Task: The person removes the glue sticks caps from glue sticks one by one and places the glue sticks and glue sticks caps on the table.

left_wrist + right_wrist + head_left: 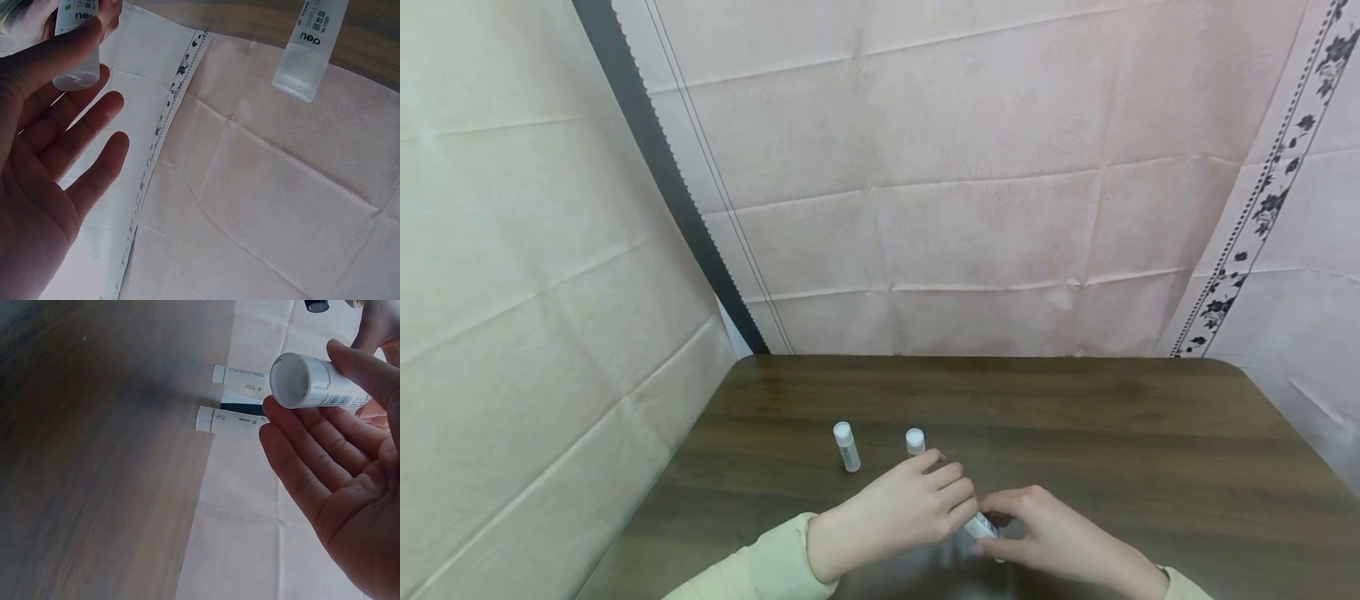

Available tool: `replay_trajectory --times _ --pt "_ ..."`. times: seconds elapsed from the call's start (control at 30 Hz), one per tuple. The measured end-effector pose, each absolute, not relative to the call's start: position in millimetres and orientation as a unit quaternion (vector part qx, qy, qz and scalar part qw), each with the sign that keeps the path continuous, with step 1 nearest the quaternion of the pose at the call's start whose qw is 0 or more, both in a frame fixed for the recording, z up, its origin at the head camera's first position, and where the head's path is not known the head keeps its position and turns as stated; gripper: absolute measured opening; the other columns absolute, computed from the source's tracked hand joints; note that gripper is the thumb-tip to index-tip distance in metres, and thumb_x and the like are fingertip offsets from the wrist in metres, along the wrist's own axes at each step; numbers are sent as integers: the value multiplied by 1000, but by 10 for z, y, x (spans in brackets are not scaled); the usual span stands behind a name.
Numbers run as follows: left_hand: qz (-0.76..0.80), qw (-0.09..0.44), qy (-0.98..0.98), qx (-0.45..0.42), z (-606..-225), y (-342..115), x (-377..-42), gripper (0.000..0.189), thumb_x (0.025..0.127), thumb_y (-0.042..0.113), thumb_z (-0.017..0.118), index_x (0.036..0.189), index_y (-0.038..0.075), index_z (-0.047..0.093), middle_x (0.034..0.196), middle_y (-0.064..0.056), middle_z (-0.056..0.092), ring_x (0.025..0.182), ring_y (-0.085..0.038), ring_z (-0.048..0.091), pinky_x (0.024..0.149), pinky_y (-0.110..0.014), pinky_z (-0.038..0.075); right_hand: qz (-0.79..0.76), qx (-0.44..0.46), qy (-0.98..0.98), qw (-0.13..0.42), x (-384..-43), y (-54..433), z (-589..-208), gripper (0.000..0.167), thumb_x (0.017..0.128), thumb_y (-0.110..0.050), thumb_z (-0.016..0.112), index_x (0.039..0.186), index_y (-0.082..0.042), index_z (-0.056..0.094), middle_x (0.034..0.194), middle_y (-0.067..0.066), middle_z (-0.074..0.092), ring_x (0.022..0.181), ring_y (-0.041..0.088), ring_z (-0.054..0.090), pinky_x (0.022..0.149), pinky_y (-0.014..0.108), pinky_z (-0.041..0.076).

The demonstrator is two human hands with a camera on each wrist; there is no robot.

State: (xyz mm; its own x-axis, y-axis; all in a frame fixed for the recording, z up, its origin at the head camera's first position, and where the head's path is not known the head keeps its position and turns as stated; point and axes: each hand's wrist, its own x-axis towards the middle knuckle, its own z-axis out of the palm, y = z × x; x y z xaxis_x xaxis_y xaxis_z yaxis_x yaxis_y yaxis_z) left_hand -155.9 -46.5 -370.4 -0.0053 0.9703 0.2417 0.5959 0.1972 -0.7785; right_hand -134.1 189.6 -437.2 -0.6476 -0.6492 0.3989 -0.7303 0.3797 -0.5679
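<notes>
The left hand (910, 508) and right hand (1045, 533) are both holding one tube (981, 527), each pinching an end with the thumb and fingers. The tube is slanting between them. Beyond it and to its left, a second tube (915, 440), partly hiding behind the left hand, and a third tube (847, 447) are standing on the table (1112, 425).

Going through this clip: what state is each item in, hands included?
Left hand: gripping the held glue stick
Right hand: pinching the same stick
Held glue stick: tilted, cap on
Left glue stick: upright on the table, capped
Middle glue stick: upright, capped, partly hidden in the head view
Backdrop cloth: creased
</notes>
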Motion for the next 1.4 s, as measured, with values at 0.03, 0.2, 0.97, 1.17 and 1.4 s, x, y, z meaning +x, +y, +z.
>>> replay_trajectory --times 0.03,0.2,0.97,1.17,1.4 --pt "241 390 -669 -585 -3702 -454 -1540 8 97 18 63 94 25 63 91 15 59 95 -8 56 92 -27 44 372 418 -827 54 -1329 1909 -4370 8 95 -30 72 97 -25 66 86 -24 61 81 -5 59 68 24 54" --pt "239 404 -660 -587 -3698 -386 -1468 17 102 14 51 97 25 63 95 14 59 98 -10 58 91 -29 46 385 424 -819 42 -1280 1977 -4358 8 94 -26 73 99 -23 67 87 -23 63 79 -5 59 67 24 54" --pt "245 400 -659 -589 -3639 -465 -1602 10 99 20 58 97 26 66 94 14 60 88 -7 53 81 -24 41 397 410 -819 53 -1368 1887 -4350 9 95 -27 73 100 -24 66 82 -22 61 73 -6 57 60 22 52" --pt "231 379 -679 -585 -3585 -496 -1600 12 99 15 59 101 23 67 99 12 64 91 -8 56 87 -23 44 395 405 -823 51 -1361 1891 -4353 11 94 -29 73 100 -24 66 83 -21 61 73 -6 57 59 22 52" --pt "221 416 -660 -585 -3525 -510 -1652 11 92 13 66 101 21 66 103 9 71 92 -9 59 85 -23 44 397 407 -821 45 -1354 1900 -4362 13 93 -28 75 99 -23 65 86 -20 63 75 -5 59 60 21 52"
